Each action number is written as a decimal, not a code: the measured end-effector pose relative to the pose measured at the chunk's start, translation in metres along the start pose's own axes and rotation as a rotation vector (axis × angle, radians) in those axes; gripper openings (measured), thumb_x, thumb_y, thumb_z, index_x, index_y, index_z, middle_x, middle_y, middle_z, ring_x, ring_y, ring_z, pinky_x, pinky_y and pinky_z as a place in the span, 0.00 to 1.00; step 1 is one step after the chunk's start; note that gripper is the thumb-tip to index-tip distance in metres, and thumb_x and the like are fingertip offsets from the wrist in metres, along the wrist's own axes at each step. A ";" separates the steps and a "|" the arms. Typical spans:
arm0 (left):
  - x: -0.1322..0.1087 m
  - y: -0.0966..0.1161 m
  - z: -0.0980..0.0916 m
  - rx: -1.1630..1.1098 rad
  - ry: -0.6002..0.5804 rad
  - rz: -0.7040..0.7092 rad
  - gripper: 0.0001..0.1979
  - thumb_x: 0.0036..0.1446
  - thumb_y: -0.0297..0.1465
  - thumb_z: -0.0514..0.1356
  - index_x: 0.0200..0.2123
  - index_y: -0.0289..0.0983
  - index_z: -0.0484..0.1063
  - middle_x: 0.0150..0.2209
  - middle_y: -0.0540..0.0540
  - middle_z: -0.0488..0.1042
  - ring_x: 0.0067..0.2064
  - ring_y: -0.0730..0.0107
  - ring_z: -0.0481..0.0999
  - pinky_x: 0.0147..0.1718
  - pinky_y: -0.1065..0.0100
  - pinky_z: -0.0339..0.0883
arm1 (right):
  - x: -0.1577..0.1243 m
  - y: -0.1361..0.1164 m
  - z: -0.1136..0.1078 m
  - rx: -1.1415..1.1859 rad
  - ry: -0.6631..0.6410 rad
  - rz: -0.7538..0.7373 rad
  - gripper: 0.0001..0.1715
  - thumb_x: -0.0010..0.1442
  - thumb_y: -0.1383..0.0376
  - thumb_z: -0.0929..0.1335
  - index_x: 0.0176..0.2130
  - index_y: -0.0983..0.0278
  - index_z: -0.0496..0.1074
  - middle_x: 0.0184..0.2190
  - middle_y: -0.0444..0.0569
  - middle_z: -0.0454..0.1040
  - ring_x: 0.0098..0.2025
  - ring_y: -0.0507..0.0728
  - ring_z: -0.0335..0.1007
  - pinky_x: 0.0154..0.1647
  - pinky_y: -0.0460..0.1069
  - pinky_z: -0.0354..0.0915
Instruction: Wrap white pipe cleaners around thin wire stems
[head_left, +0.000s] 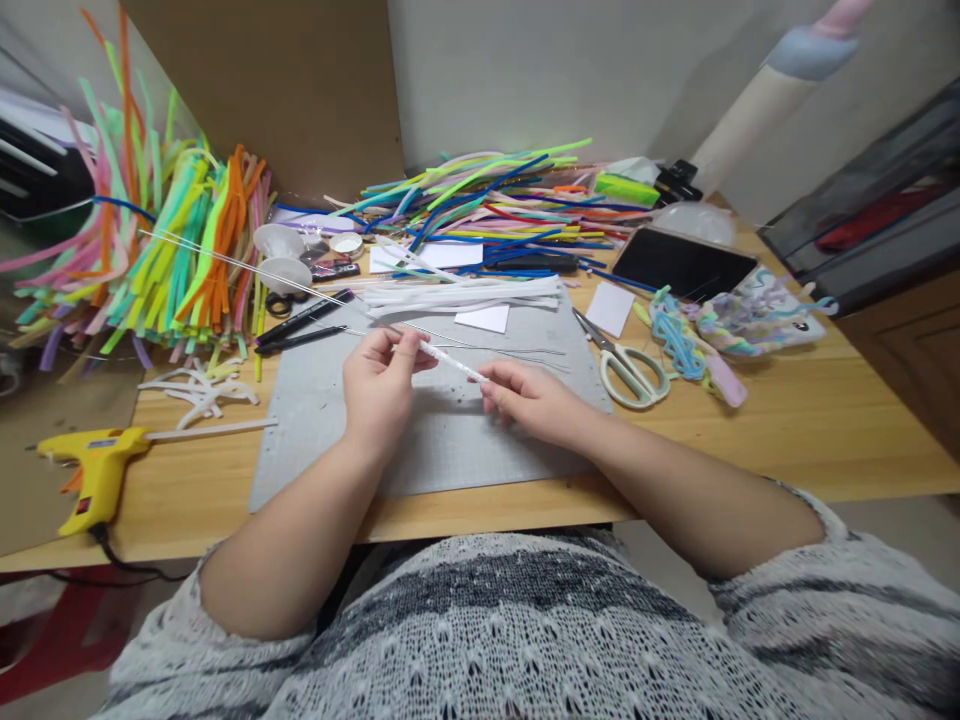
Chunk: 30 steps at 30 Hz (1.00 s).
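White fuzzy stem [454, 362], thin and slanting down to the right, sits just above the middle of the frame, held in the air over a grey mat [450, 440]. The left hand [379, 385] has its fingers [409, 345] pinched on the stem's upper left end. The right hand [525, 400] has its fingers pinched narrow on the lower right end.

A small label on the yellow glue gun [94, 465] at lower left is too small to read.

A fine wire [225, 262] runs from the upper left towards the hands and is hard to follow where it meets the stem. The bundle of coloured stems [172, 250] at the left is cut off by the frame edge, as is a pale roll [757, 105] at the upper right. A dark flat slab [682, 262] right of centre could be a phone or a tablet, I cannot tell which.

The mat lies on a light wooden tabletop [787, 430]. More loose white stems [465, 295] lie at the mat's far edge, with a spread of coloured ones [510, 205] beyond them. Pale green scissors [626, 365] rest at the mat's right edge. Behind stand a brown cardboard panel [300, 90] and a plain whitish wall [562, 70]
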<state>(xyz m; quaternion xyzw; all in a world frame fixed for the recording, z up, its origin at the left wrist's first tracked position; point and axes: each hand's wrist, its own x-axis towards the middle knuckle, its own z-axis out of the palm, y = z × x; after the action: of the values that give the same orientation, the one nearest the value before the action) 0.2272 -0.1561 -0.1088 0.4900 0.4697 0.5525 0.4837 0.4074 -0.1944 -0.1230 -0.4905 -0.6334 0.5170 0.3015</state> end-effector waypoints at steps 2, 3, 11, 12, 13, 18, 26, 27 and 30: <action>-0.005 -0.002 0.005 0.021 -0.075 -0.051 0.13 0.49 0.39 0.62 0.27 0.34 0.70 0.29 0.47 0.74 0.30 0.72 0.75 0.33 0.68 0.71 | -0.004 -0.002 0.002 -0.109 0.035 -0.089 0.13 0.62 0.60 0.61 0.43 0.63 0.68 0.27 0.43 0.69 0.27 0.49 0.65 0.29 0.45 0.62; -0.008 -0.003 0.007 0.048 -0.133 -0.060 0.12 0.50 0.39 0.62 0.26 0.34 0.70 0.28 0.48 0.73 0.30 0.72 0.74 0.34 0.68 0.70 | -0.006 -0.004 0.003 -0.128 0.045 -0.116 0.12 0.61 0.60 0.62 0.41 0.63 0.69 0.27 0.43 0.69 0.28 0.49 0.65 0.29 0.45 0.62; -0.016 -0.006 0.012 0.036 -0.382 -0.183 0.09 0.49 0.35 0.63 0.24 0.35 0.72 0.24 0.49 0.72 0.27 0.76 0.69 0.30 0.73 0.63 | -0.008 -0.014 0.005 0.394 -0.048 0.098 0.12 0.61 0.58 0.62 0.34 0.65 0.66 0.16 0.38 0.66 0.10 0.44 0.54 0.10 0.40 0.47; -0.013 -0.004 0.010 -0.036 -0.397 -0.268 0.10 0.49 0.35 0.63 0.24 0.34 0.73 0.23 0.50 0.72 0.25 0.77 0.69 0.28 0.74 0.63 | -0.007 -0.014 0.004 0.435 -0.039 0.098 0.12 0.60 0.58 0.63 0.34 0.66 0.67 0.15 0.38 0.66 0.09 0.43 0.53 0.09 0.39 0.45; -0.010 -0.001 0.008 -0.104 -0.423 -0.355 0.10 0.49 0.36 0.62 0.26 0.33 0.73 0.22 0.50 0.72 0.24 0.78 0.68 0.28 0.74 0.63 | -0.006 -0.015 0.003 0.474 -0.029 0.095 0.12 0.59 0.58 0.64 0.35 0.66 0.67 0.14 0.37 0.66 0.09 0.43 0.52 0.08 0.39 0.44; 0.005 0.010 -0.005 -0.237 -0.645 -0.556 0.13 0.47 0.34 0.64 0.33 0.30 0.76 0.26 0.45 0.75 0.28 0.74 0.72 0.29 0.73 0.64 | -0.005 -0.014 -0.001 0.607 -0.037 0.082 0.12 0.58 0.58 0.65 0.36 0.65 0.65 0.13 0.37 0.69 0.07 0.43 0.51 0.07 0.38 0.42; -0.003 0.006 0.001 -0.029 -0.507 -0.235 0.09 0.40 0.30 0.69 0.26 0.33 0.74 0.27 0.48 0.76 0.29 0.75 0.73 0.31 0.72 0.64 | -0.005 -0.014 0.000 0.688 -0.139 0.119 0.10 0.59 0.59 0.64 0.37 0.64 0.64 0.13 0.36 0.68 0.07 0.43 0.49 0.06 0.38 0.42; -0.003 0.004 0.001 -0.001 -0.488 -0.192 0.09 0.40 0.31 0.69 0.25 0.33 0.74 0.26 0.48 0.75 0.29 0.74 0.73 0.30 0.72 0.64 | -0.005 -0.014 0.001 0.694 -0.153 0.122 0.10 0.59 0.59 0.64 0.37 0.64 0.64 0.13 0.36 0.68 0.07 0.43 0.49 0.06 0.38 0.42; -0.001 -0.001 0.003 -0.054 -0.506 -0.153 0.12 0.38 0.31 0.70 0.23 0.33 0.71 0.25 0.49 0.73 0.28 0.74 0.72 0.30 0.71 0.64 | -0.007 -0.014 0.004 0.706 -0.203 0.134 0.09 0.60 0.60 0.63 0.36 0.63 0.63 0.13 0.36 0.68 0.06 0.43 0.49 0.06 0.38 0.42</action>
<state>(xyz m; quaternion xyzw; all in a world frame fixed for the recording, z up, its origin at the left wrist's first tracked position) 0.2298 -0.1568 -0.1095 0.5626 0.3547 0.3867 0.6389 0.4022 -0.2016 -0.1099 -0.3429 -0.4091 0.7683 0.3533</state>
